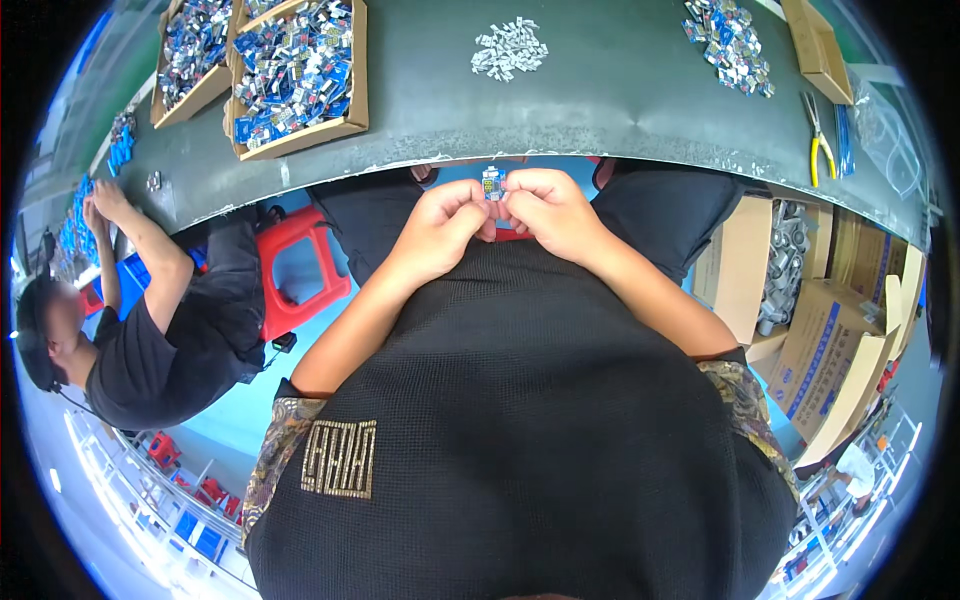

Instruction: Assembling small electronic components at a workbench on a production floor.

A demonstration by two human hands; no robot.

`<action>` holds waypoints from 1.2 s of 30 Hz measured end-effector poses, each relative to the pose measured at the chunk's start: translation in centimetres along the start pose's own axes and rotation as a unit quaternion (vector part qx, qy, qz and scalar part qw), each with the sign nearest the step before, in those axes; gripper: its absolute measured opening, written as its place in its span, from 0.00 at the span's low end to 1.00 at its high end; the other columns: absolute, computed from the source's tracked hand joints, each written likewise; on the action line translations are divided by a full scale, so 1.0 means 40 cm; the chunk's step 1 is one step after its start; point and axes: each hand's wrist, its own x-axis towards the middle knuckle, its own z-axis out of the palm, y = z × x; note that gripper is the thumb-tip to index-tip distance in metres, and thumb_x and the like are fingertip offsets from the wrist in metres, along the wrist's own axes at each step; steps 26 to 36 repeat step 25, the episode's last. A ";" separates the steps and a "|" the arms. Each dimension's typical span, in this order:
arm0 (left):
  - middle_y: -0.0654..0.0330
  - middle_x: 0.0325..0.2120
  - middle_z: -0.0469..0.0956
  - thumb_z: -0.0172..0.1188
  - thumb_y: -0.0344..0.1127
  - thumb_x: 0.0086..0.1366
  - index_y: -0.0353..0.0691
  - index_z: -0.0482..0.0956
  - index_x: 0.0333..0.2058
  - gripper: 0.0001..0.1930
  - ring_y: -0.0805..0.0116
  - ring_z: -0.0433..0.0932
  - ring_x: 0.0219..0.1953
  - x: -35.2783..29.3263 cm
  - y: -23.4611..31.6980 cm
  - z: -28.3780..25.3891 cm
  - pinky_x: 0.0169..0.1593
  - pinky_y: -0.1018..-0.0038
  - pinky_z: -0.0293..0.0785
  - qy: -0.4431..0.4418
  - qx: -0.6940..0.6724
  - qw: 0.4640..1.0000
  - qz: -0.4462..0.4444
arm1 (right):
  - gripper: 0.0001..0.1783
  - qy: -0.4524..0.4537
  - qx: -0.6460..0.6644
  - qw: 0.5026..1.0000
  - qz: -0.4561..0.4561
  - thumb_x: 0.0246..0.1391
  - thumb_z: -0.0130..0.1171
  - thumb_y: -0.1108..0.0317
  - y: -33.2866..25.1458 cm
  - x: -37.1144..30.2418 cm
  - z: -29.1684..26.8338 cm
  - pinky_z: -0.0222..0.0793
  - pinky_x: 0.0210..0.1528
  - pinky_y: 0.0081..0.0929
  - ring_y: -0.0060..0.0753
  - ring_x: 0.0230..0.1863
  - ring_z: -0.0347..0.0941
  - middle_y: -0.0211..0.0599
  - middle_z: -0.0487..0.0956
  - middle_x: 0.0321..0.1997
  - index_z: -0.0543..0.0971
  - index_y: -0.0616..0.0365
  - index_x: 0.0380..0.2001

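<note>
Between my two hands, just off the table's near edge, is a small blue circuit board with white and dark parts on it. My left hand pinches its left side, thumb against fingers. From the other side my right hand grips it the same way, and the fingertips cover its lower part. Straight ahead on the green table lies a loose heap of small white pieces. Farther right is a pile of blue and white boards.
Cardboard trays of small boards stand at the left. Yellow-handled pliers lie at the right edge, near a cardboard tray. Below sit cartons and grey metal parts. A co-worker works at left, near a red stool.
</note>
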 end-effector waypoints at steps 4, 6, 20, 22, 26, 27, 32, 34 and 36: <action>0.63 0.23 0.76 0.48 0.29 0.66 0.36 0.72 0.25 0.10 0.78 0.73 0.27 0.010 -0.015 -0.012 0.34 0.78 0.69 0.006 0.091 0.995 0.049 | 0.11 0.002 -0.021 1.000 -0.002 0.57 0.48 0.70 -0.024 0.003 0.009 0.65 0.30 0.17 0.14 0.26 0.67 0.24 0.73 0.24 0.74 0.60 0.23; 0.63 0.24 0.76 0.47 0.30 0.67 0.35 0.74 0.27 0.10 0.76 0.74 0.29 0.012 -0.007 -0.023 0.37 0.77 0.70 -0.011 0.101 0.994 0.048 | 0.11 0.015 -0.027 1.000 -0.001 0.57 0.48 0.70 -0.012 0.007 0.005 0.64 0.29 0.17 0.14 0.26 0.66 0.24 0.72 0.24 0.74 0.60 0.22; 0.68 0.17 0.66 0.45 0.28 0.65 0.37 0.72 0.27 0.09 0.80 0.64 0.18 0.021 0.016 -0.001 0.23 0.80 0.61 0.004 -0.107 0.993 -0.048 | 0.11 0.038 0.016 0.999 0.010 0.57 0.48 0.71 -0.023 0.020 0.019 0.62 0.25 0.16 0.14 0.23 0.65 0.24 0.71 0.22 0.72 0.58 0.21; 0.68 0.17 0.66 0.45 0.28 0.66 0.37 0.72 0.28 0.08 0.80 0.63 0.18 0.020 0.004 -0.001 0.22 0.80 0.61 0.005 -0.138 0.989 -0.056 | 0.11 0.034 0.027 0.999 0.018 0.57 0.48 0.71 -0.024 0.022 0.020 0.62 0.24 0.16 0.14 0.23 0.65 0.24 0.71 0.21 0.72 0.58 0.21; 0.68 0.18 0.66 0.45 0.29 0.67 0.36 0.73 0.31 0.08 0.80 0.63 0.18 0.022 -0.003 0.000 0.22 0.79 0.61 -0.006 -0.171 0.984 -0.049 | 0.11 0.032 0.026 0.999 0.009 0.56 0.48 0.71 -0.019 0.027 0.018 0.62 0.24 0.16 0.14 0.23 0.65 0.24 0.71 0.21 0.73 0.57 0.21; 0.68 0.18 0.66 0.45 0.29 0.67 0.36 0.73 0.31 0.08 0.80 0.63 0.18 0.022 -0.003 0.000 0.22 0.79 0.61 -0.006 -0.171 0.984 -0.049 | 0.11 0.032 0.026 0.999 0.009 0.56 0.48 0.71 -0.019 0.027 0.018 0.62 0.24 0.16 0.14 0.23 0.65 0.24 0.71 0.21 0.73 0.57 0.21; 0.68 0.18 0.66 0.45 0.29 0.67 0.36 0.73 0.31 0.08 0.80 0.63 0.18 0.022 -0.003 0.000 0.22 0.79 0.61 -0.006 -0.171 0.984 -0.049 | 0.11 0.032 0.026 0.999 0.009 0.56 0.48 0.71 -0.019 0.027 0.018 0.62 0.24 0.16 0.14 0.23 0.65 0.24 0.71 0.21 0.73 0.57 0.21; 0.68 0.18 0.66 0.45 0.29 0.67 0.36 0.73 0.31 0.08 0.80 0.63 0.18 0.022 -0.003 0.000 0.22 0.79 0.61 -0.006 -0.171 0.984 -0.049 | 0.11 0.032 0.026 0.999 0.009 0.56 0.48 0.71 -0.019 0.027 0.018 0.62 0.24 0.16 0.14 0.23 0.65 0.24 0.71 0.21 0.73 0.57 0.21; 0.68 0.18 0.66 0.45 0.29 0.67 0.36 0.73 0.31 0.08 0.80 0.63 0.18 0.022 -0.003 0.000 0.22 0.79 0.61 -0.006 -0.171 0.984 -0.049 | 0.11 0.032 0.026 0.999 0.009 0.56 0.48 0.71 -0.019 0.027 0.018 0.62 0.24 0.16 0.14 0.23 0.65 0.24 0.71 0.21 0.73 0.57 0.21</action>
